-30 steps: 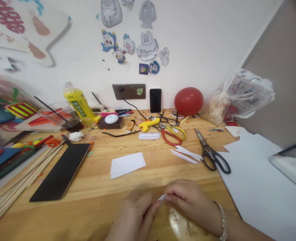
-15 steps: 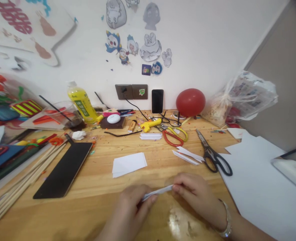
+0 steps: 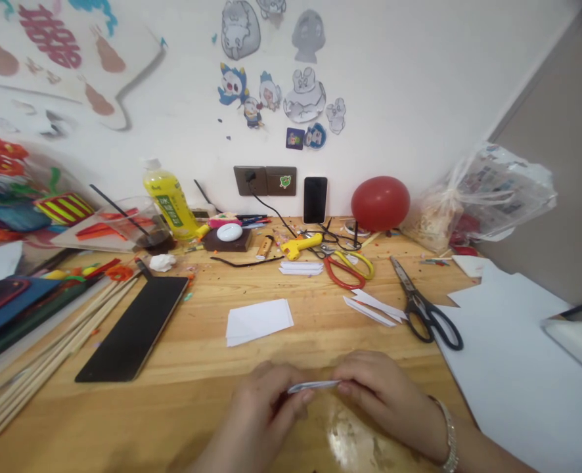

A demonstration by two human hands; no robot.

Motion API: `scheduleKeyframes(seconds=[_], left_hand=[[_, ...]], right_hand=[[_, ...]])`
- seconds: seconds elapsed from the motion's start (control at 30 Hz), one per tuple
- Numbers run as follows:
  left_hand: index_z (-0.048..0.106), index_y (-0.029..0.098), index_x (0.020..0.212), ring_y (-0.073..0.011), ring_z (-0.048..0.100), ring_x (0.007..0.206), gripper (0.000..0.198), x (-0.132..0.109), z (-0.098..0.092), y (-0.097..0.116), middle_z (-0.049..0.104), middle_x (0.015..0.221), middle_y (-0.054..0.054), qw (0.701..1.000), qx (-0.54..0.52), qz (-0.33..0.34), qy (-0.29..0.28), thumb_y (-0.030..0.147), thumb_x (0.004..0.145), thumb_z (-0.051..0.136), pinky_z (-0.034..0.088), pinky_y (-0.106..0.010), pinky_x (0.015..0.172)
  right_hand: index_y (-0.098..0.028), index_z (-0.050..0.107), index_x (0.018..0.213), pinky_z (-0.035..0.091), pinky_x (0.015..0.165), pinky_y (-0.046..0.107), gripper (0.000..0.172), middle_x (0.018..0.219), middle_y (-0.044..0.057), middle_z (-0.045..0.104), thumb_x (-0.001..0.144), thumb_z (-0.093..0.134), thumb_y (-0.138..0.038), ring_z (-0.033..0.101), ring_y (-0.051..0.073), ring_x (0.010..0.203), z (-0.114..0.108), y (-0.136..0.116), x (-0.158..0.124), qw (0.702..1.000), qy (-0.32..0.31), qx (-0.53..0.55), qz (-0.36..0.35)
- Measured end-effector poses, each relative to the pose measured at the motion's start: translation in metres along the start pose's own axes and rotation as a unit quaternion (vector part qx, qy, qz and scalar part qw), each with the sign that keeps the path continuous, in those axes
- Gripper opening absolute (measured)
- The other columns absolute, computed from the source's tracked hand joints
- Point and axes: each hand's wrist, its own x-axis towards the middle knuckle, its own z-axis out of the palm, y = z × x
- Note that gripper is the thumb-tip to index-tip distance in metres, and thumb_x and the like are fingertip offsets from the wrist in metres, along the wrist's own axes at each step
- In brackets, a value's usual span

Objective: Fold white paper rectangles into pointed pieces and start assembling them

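A narrow folded strip of white paper [image 3: 315, 385] is stretched between my two hands, just above the front of the wooden table. My left hand [image 3: 266, 407] pinches its left end between thumb and fingers. At the other end, my right hand [image 3: 382, 397], with a bracelet on the wrist, pinches it the same way. Beyond them lies a small stack of white paper rectangles [image 3: 260, 322]. Farther back sits a bundle of folded white strips [image 3: 301, 268]. Loose white paper offcuts [image 3: 374, 307] rest beside the black-handled scissors [image 3: 426, 309].
A black tablet-like slab [image 3: 136, 328] and wooden sticks [image 3: 59, 355] lie on the left. Large white paper sheets [image 3: 522, 355] cover the right side. Toward the wall are a yellow glue gun [image 3: 301, 246], red-and-yellow scissors [image 3: 345, 271], a red balloon [image 3: 380, 202] and a drink bottle [image 3: 171, 200].
Both hands and the paper strip have come slightly lower in view, and the strip is now nearly level instead of slanting up to the right. The camera view has shifted a little.
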Motion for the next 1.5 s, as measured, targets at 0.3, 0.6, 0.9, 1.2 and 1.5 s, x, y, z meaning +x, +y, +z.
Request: scheduleKeyframes(seconds=[0.3, 0.6, 0.9, 1.2, 1.5], left_hand=[[0.064, 0.019, 0.063, -0.0122, 0.061, 0.053, 0.024, 0.0, -0.001, 0.003, 0.066, 0.057, 0.0, 0.996, -0.075, -0.04, -0.02, 0.027, 0.084, 0.054, 0.044, -0.017, 0.049], [0.068, 0.021, 0.085, -0.0131, 0.065, 0.066, 0.022, 0.0, -0.005, 0.008, 0.071, 0.074, -0.001, 0.993, -0.107, -0.038, -0.043, 0.025, 0.088, 0.046, 0.049, -0.018, 0.058], [0.065, 0.022, 0.095, -0.0154, 0.065, 0.075, 0.021, -0.002, -0.005, 0.002, 0.071, 0.082, -0.002, 0.999, -0.004, 0.045, -0.011, 0.016, 0.088, 0.046, 0.051, -0.023, 0.067], [0.06, 0.023, 0.098, -0.0148, 0.064, 0.073, 0.016, -0.004, 0.003, 0.002, 0.07, 0.082, -0.001, 0.996, 0.032, 0.087, -0.006, 0.021, 0.092, 0.045, 0.051, -0.022, 0.065], [0.053, 0.011, 0.106, -0.0144, 0.063, 0.073, 0.016, 0.002, -0.006, 0.007, 0.069, 0.083, -0.006, 0.957, 0.101, 0.27, 0.013, 0.016, 0.094, 0.044, 0.047, -0.024, 0.067]], right_hand=[[-0.019, 0.065, 0.084, 0.044, 0.063, 0.025, 0.046, 0.07, 0.004, 0.067, 0.097, 0.028, -0.044, 0.059, 0.015, 0.066, -0.002, -0.002, 0.0, 1.0, -0.003, 0.009, 0.001], [-0.021, 0.065, 0.085, 0.044, 0.064, 0.025, 0.04, 0.074, 0.004, 0.069, 0.097, 0.032, -0.04, 0.061, 0.015, 0.068, -0.004, -0.002, -0.001, 1.0, 0.024, 0.009, 0.01], [-0.019, 0.063, 0.088, 0.04, 0.063, 0.025, 0.032, 0.073, 0.004, 0.064, 0.097, 0.036, -0.034, 0.057, 0.015, 0.069, -0.002, -0.003, -0.001, 1.0, 0.005, -0.018, -0.013], [-0.018, 0.061, 0.078, 0.036, 0.056, 0.024, 0.04, 0.063, 0.002, 0.058, 0.099, 0.029, -0.031, 0.05, 0.014, 0.061, 0.01, -0.004, -0.002, 0.993, 0.029, -0.079, -0.083], [-0.016, 0.061, 0.082, 0.031, 0.05, 0.024, 0.042, 0.062, 0.002, 0.055, 0.099, 0.028, -0.034, 0.046, 0.013, 0.056, 0.003, -0.013, -0.001, 0.976, 0.098, -0.142, -0.132]])
